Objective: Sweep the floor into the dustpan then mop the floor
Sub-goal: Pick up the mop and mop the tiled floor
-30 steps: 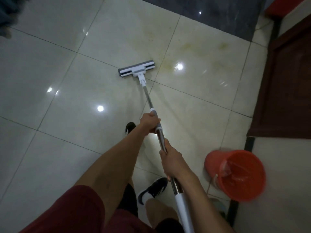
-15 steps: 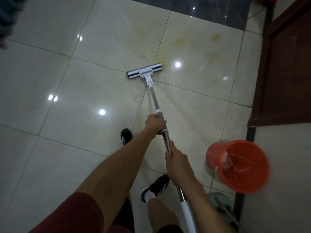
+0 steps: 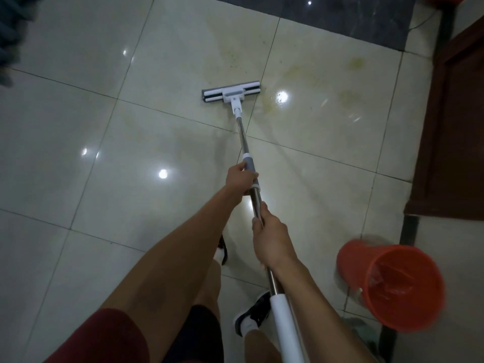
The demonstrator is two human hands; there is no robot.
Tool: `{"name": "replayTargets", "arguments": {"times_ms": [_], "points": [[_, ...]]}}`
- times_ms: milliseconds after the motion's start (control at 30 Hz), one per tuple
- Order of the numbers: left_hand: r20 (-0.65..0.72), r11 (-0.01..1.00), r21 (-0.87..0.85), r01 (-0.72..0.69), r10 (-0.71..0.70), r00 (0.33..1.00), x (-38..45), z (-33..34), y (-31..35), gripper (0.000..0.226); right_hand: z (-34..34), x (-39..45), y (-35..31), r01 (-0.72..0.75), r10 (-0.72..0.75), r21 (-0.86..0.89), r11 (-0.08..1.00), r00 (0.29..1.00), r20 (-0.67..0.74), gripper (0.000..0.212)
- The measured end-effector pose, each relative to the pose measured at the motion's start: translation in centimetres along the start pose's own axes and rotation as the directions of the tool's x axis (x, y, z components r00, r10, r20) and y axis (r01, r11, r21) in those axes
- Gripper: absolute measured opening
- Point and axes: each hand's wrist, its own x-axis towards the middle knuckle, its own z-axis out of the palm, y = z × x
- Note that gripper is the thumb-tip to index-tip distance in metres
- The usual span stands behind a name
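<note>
A flat mop with a white and grey head (image 3: 231, 95) lies on the glossy cream tiled floor (image 3: 78, 121), its metal handle (image 3: 243, 137) running back toward me. My left hand (image 3: 239, 179) grips the grey sleeve of the handle. Further down the bare metal shaft my right hand (image 3: 269, 238) is curled round it, above the white end grip. Yellowish stains (image 3: 301, 74) mark the tiles just right of and beyond the mop head.
An orange bucket (image 3: 392, 286) stands at the lower right. A dark brown wooden door and frame (image 3: 455, 127) line the right side. A dark tile strip (image 3: 340, 17) runs along the top. My feet in black shoes (image 3: 255, 314) are below the handle.
The mop head has slid to the right and slightly toward the stained tiles. My hands kept their hold on the handle, and the view shifted left so the bucket sits further right.
</note>
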Motion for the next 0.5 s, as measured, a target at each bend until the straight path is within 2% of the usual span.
{"name": "replayTargets", "arguments": {"times_ms": [167, 367, 500], "points": [[0.029, 0.998, -0.068, 0.009, -0.007, 1.0, 3.0, -3.1, 6.5, 0.058, -0.6, 4.4, -7.3, 0.004, -0.004, -0.029, 1.0, 1.0, -0.027, 0.047], [0.089, 0.999, -0.017, 0.045, -0.043, 0.995, 6.2, -5.9, 14.0, 0.025, -1.6, 8.8, -14.2, -0.007, 0.006, -0.029, 1.0, 1.0, -0.03, 0.043], [0.063, 1.0, -0.02, 0.022, -0.02, 0.998, 8.6, -6.4, 18.8, 0.045, -3.3, 12.3, -18.4, 0.012, -0.013, -0.035, 0.999, 1.0, -0.027, 0.039]]}}
